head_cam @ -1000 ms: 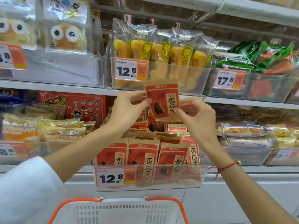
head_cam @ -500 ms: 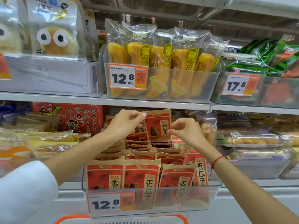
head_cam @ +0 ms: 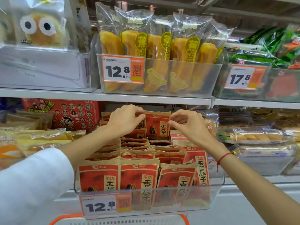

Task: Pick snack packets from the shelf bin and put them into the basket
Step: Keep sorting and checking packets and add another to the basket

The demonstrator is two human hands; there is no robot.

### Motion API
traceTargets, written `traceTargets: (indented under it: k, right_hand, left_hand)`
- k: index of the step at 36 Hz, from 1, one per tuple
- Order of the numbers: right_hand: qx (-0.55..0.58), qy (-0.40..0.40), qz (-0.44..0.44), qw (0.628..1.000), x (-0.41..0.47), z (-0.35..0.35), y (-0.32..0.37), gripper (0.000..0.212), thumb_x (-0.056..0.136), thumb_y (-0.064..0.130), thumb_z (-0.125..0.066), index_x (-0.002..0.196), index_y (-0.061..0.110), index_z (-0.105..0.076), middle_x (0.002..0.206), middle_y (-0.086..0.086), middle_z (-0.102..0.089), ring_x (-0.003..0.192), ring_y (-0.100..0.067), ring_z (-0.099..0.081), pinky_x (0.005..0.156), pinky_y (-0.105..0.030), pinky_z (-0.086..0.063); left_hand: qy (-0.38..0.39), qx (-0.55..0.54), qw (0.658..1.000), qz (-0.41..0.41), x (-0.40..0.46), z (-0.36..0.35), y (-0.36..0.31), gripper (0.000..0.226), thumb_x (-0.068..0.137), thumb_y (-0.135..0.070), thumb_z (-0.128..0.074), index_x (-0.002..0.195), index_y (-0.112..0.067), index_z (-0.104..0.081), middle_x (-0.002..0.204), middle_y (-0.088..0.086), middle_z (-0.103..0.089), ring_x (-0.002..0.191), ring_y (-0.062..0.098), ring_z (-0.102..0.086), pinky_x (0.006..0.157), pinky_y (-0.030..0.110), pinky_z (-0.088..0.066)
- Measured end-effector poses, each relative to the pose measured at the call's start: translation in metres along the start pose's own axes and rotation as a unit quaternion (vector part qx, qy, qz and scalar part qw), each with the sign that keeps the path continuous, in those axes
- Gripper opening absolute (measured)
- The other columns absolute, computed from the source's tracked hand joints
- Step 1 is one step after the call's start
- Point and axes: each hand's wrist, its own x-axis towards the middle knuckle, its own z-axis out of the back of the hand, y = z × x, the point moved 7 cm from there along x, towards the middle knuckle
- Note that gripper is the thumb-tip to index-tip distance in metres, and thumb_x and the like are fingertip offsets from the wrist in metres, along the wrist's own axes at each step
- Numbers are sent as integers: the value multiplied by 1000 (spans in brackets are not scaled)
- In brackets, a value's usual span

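A clear shelf bin [head_cam: 215, 190] holds several rows of red and tan snack packets [head_cam: 139, 174]. One such packet [head_cam: 156, 125] stands upright at the back of the bin, under the upper shelf. My left hand [head_cam: 125, 120] pinches its left top edge and my right hand [head_cam: 186, 124] pinches its right edge. Its bottom sits among the rear packets. Only the orange rim of the white basket [head_cam: 65, 219] shows at the bottom of the view.
Above is a bin of banana cakes [head_cam: 159, 46] with a 12.8 price tag [head_cam: 123, 70]. Yellow packs [head_cam: 37, 138] lie to the left, a red box [head_cam: 65, 114] behind them, and clear-wrapped pastries [head_cam: 253, 135] to the right. The upper shelf edge [head_cam: 113, 96] runs just above my hands.
Both hands have carried the held packet from in front of the upper shelf down and back to the rear of the bin. The camera has tilted up, so less of the basket shows.
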Motion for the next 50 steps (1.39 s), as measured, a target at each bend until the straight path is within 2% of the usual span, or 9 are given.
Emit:
traceTargets:
  k: [4, 10, 14, 18, 22, 27, 31, 45, 50]
  right_hand:
    - [-16, 25, -2, 1000, 2, -5, 3, 10, 86, 23, -72, 81, 25, -63, 76, 10, -71, 74, -1, -68, 78, -32, -59]
    - [-44, 1, -9, 999, 2, -5, 8, 24, 80, 30, -76, 86, 26, -53, 76, 10, -70, 72, -8, -68, 73, -38, -57]
    - [-33, -16, 4, 999, 2, 6, 8, 14, 80, 26, -76, 86, 30, -64, 75, 12, -72, 72, -2, -69, 75, -37, -59]
    - [-89, 62, -14, 994, 2, -8, -1, 4, 79, 31, -77, 79, 33, -74, 72, 12, -72, 74, -4, -68, 76, -39, -59]
    - [-151, 80, -15, 985, -1, -11, 1, 12, 83, 39, -71, 91, 33, -78, 82, 11, -74, 80, -9, -67, 78, -39, -57]
    - [-203, 50, 16, 978, -1, 3, 16, 19, 88, 41, -67, 97, 28, -78, 83, 7, -74, 79, -13, -66, 73, -32, -54]
    - [-217, 92, 3, 972, 8, -8, 13, 19, 88, 41, -67, 99, 29, -77, 77, 9, -66, 74, -13, -61, 73, -30, -50]
    - [-242, 121, 2, 963, 38, -30, 19, 26, 84, 32, -75, 104, 15, -76, 101, -3, -73, 100, -23, -64, 79, -33, -45]
    - [-215, 154, -11, 964, 37, -24, 8, 19, 83, 29, -76, 98, 17, -78, 73, 9, -65, 89, -21, -67, 80, -37, -53]
  left_hand:
    - [-9, -55, 998, -34, -5, 3, 0, 23, 96, -36, -57, 115, -31, -69, 110, -10, -70, 105, 12, -63, 89, 39, -53]
    - [-42, -42, 997, -45, -8, 12, -5, 22, 94, -37, -60, 111, -32, -72, 107, -9, -73, 100, 10, -65, 81, 33, -53]
    - [-24, -22, 997, -73, -9, 15, -18, 22, 93, -40, -60, 111, -35, -72, 109, -10, -72, 94, 11, -65, 78, 32, -53]
    - [42, 27, 995, -84, -8, -3, -17, 22, 92, -39, -62, 110, -34, -73, 115, -11, -70, 71, 0, -60, 67, 21, -47]
    - [76, 17, 994, -79, -5, -17, -11, 20, 91, -36, -64, 108, -31, -74, 114, -10, -71, 97, 6, -65, 82, 27, -51]
    - [1, -23, 997, -76, 3, -5, -10, 12, 85, -38, -72, 95, -34, -77, 95, -13, -73, 87, 2, -65, 72, 21, -47]
    - [38, 10, 997, -63, 13, -15, -8, 16, 86, -37, -70, 100, -30, -76, 98, -9, -73, 91, 7, -63, 73, 25, -43]
    - [61, 53, 995, -66, 23, -25, 6, 21, 90, -35, -67, 108, -28, -75, 106, -6, -73, 97, 14, -66, 75, 29, -48]
    - [44, 45, 994, -89, 21, -24, -2, 20, 91, -35, -65, 108, -30, -74, 107, -8, -73, 98, 12, -66, 73, 26, -44]
